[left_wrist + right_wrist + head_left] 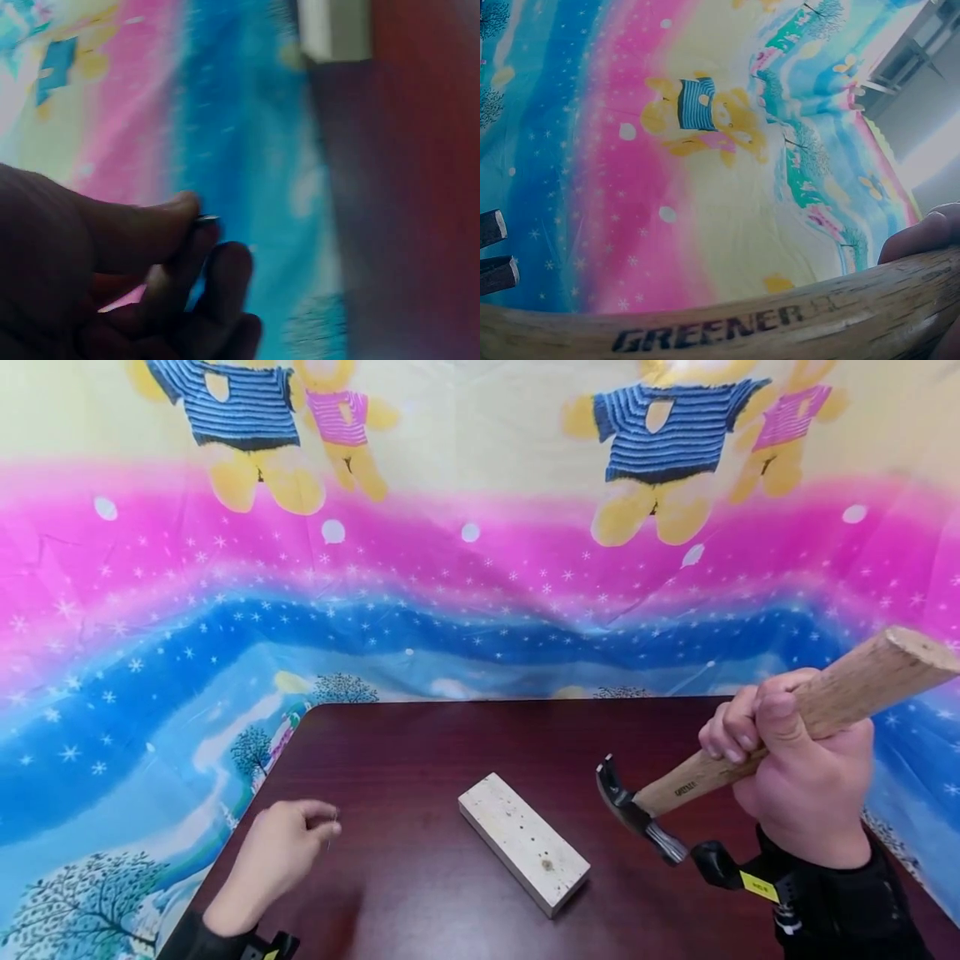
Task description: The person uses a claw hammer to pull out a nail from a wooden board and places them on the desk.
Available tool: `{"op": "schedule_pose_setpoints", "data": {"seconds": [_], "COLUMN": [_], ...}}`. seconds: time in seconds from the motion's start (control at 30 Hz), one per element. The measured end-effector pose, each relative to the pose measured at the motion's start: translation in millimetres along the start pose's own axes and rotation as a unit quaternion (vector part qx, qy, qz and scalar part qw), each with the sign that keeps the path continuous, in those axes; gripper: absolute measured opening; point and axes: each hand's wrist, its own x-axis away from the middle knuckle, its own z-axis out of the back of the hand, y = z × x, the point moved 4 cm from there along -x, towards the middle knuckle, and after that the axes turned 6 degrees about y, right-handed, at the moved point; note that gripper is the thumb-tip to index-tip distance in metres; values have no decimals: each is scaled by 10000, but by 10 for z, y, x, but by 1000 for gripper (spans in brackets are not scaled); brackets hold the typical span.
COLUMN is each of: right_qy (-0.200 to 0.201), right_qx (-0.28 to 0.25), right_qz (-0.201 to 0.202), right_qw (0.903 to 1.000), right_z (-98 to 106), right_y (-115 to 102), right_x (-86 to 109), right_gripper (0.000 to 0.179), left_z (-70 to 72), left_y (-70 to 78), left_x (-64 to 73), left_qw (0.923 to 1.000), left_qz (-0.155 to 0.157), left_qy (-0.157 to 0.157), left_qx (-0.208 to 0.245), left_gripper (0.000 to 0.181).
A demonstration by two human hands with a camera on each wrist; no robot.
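Note:
My right hand [810,768] grips the wooden handle of a claw hammer [701,781], its black metal head low on the left and the handle's butt end up at the right. In the right wrist view the hammer handle [727,326] fills the bottom, printed GREENER. My left hand [273,852] is over the table's left side, thumb and fingertips pinching a thin nail [207,220], of which only a small shiny end shows in the left wrist view. Between the hands a pale wooden block [525,843] lies flat and diagonal, with several small dark holes and a knot on top.
The dark reddish-brown table [405,752] has its back edge against a printed cloth [480,577] with bears and snowflakes, which also hangs along both sides. A wrist camera mount [757,885] is strapped on the right wrist, close to the hammer's head.

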Motion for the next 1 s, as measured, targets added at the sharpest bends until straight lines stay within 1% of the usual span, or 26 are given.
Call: {"op": "schedule_pose_setpoints", "data": {"seconds": [0.07, 0.13, 0.23, 0.3, 0.37, 0.43, 0.57, 0.67, 0.73, 0.8, 0.83, 0.9, 0.93, 0.97, 1.0], "right_qy": [27, 54, 95, 81, 27, 26, -6, -47, -63, -37, -42, -79, -92, -78, -60], "right_qx": [55, 126, 138, 117, 83, 60, -18, -85, -46, 16, 18, 24, 1, -14, -19], "right_qz": [4, 12, -12, -27, -46, -45, -96, -128, -103, -63, -54, -49, -65, -86, -103], "right_qw": [10000, 9999, 9999, 9999, 10000, 10000, 10000, 9999, 9999, 10000, 10000, 10000, 9999, 9999, 9999], "right_z": [8, 16, 16, 12, -1, -5, 0, 13, 15, 17, 16, 19, 23, 31, 40], "right_y": [-7, -13, -12, -3, 10, 19, 34, 43, 44, 38, 35, 31, 32, 34, 36], "right_x": [5, 9, 13, 19, 28, 37, 64, 79, 81, 82, 84, 92, 97, 104, 109], "right_gripper": [20, 21, 21, 21, 20, 20, 18, 18, 18, 19, 18, 17, 17, 16, 16], "left_z": [-105, -206, -326, -406, -492, -597, -765, -818, -827, -829, -827, -821, -817, -811, -802], "left_y": [-132, -251, -394, -459, -498, -518, -499, -472, -452, -435, -429, -423, -429, -434, -433], "left_x": [44, 85, 129, 156, 174, 179, 173, 170, 162, 142, 131, 109, 103, 97, 92], "left_qw": [9991, 9978, 9967, 9964, 9965, 9963, 9947, 9918, 9901, 9888, 9880, 9861, 9848, 9833, 9820], "left_qz": [146, 248, 304, 320, 237, 154, -107, -191, -255, -281, -271, -161, -57, 80, 210], "left_qy": [-384, -610, -734, -744, -702, -655, -413, -318, -331, -424, -501, -689, -810, -926, -1004], "left_qx": [-64, -104, -179, -252, -384, -536, -931, -1219, -1337, -1401, -1439, -1506, -1535, -1562, -1587], "left_gripper": [10, 7, 8, 10, 13, 16, 24, 30, 32, 34, 31, 25, 24, 30, 43]}}
